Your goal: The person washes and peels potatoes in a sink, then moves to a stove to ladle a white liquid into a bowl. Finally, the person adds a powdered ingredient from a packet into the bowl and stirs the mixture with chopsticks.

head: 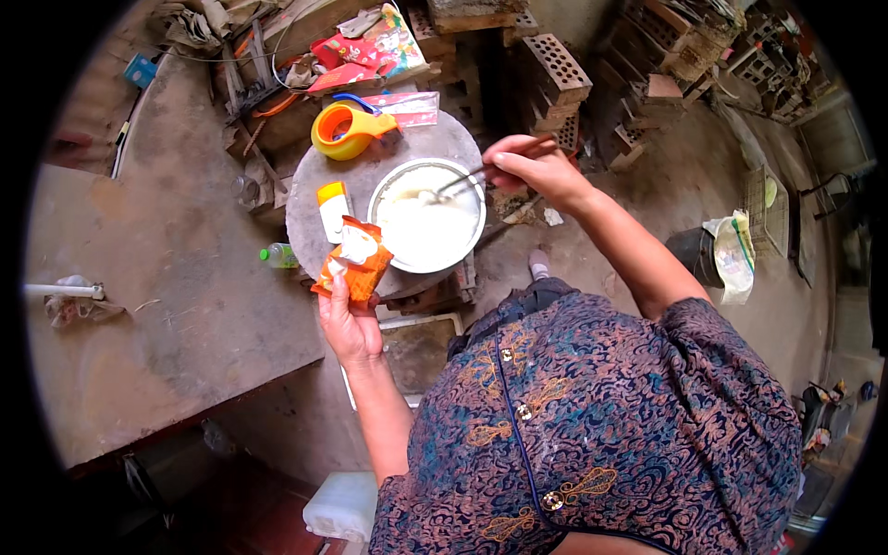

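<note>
My left hand [352, 331] grips an orange packet [368, 277] with a white patch near its top, just left of a white bowl. In my right hand [533, 170] are thin dark sticks that look like chopsticks [459, 182]; their blurred lower ends reach into the bowl. White contents [433, 229] fill much of the bowl [481, 239]; whether they are powder or batter I cannot tell. The bowl stands on a round grey table [305, 173]. A yellow-and-white pack [334, 208] lies by the packet.
A roll of yellow tape in an orange dispenser [341, 132] sits behind the bowl. To the left are a green-capped bottle [281, 255] and a wide concrete slab [201, 312]. Perforated bricks [558, 66] are stacked beyond the table. A dark bucket [690, 255] stands at right.
</note>
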The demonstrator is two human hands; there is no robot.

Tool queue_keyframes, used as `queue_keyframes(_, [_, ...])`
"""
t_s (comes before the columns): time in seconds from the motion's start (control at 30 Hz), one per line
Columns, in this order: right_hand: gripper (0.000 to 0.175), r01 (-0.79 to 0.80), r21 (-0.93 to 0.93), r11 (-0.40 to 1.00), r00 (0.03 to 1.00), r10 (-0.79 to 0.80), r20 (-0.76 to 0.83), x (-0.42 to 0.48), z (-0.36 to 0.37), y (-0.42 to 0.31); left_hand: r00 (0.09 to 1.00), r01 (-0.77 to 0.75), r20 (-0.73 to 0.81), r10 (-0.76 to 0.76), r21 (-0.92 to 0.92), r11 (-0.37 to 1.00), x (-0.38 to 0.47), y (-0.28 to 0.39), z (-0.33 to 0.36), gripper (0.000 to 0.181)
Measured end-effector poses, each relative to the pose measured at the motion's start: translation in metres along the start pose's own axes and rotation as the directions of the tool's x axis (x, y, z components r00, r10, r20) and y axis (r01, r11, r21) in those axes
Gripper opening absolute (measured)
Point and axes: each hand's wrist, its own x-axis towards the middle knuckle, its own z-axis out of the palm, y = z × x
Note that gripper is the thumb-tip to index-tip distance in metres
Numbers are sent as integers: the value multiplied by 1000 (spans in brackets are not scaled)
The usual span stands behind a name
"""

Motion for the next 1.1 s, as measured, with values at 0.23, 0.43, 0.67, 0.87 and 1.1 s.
queue_keyframes(0.23, [19, 88, 7, 996, 994, -88, 60, 12, 20, -4, 1000, -18, 3, 18, -6, 1000, -2, 1, -3, 32])
queue_keyframes(0.43, [19, -41, -57, 998, 990, 49, 132, -7, 22, -14, 1000, -9, -8, 9, 1, 1000, -5, 0, -11, 31])
queue_keyframes(0.67, [21, 104, -197, 975, 989, -80, 127, 49, -9, -27, 1000, -14, -4, 14, -26, 1000, -5, 5, -4, 30])
queue_keyframes(0.87, [19, -142, 30, 989, 989, 140, 36, 4, -2, 5, 1000, 15, 27, -13, -44, 999, 0, -6, -6, 30])
queue_keyframes(1.1, [20, -88, -38, 995, 995, 86, -43, 4, -15, -1, 998, 31, 58, -30, -25, 999, 3, -7, -2, 34])
